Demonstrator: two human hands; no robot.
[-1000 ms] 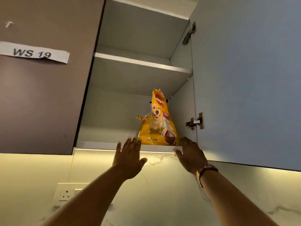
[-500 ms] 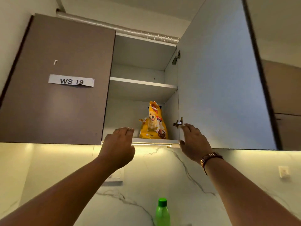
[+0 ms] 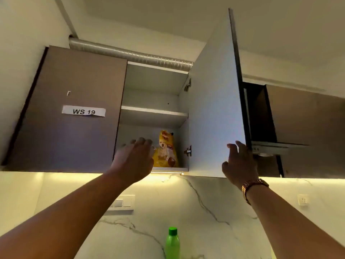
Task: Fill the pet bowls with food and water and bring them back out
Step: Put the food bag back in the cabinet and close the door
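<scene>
Dog food bag (image 3: 165, 149) upright on bottom shelf of open wall cabinet (image 3: 153, 113). Left hand (image 3: 133, 161) raised before it, fingers loose, empty. Right hand (image 3: 239, 165) spread against open door (image 3: 214, 109), gripping nothing.

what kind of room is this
Most likely a kitchen: brown wall cabinets hang above a lit, white marble backsplash, and a yellow dog-food bag stands on the open cabinet's bottom shelf.

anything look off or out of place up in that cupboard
Nothing is spilled or damaged. The yellow dog food bag stands upright on the bottom shelf, and the shelf above it looks bare. Only oddity: the paper label "WS 19" sits slightly crooked on the closed door.
</scene>
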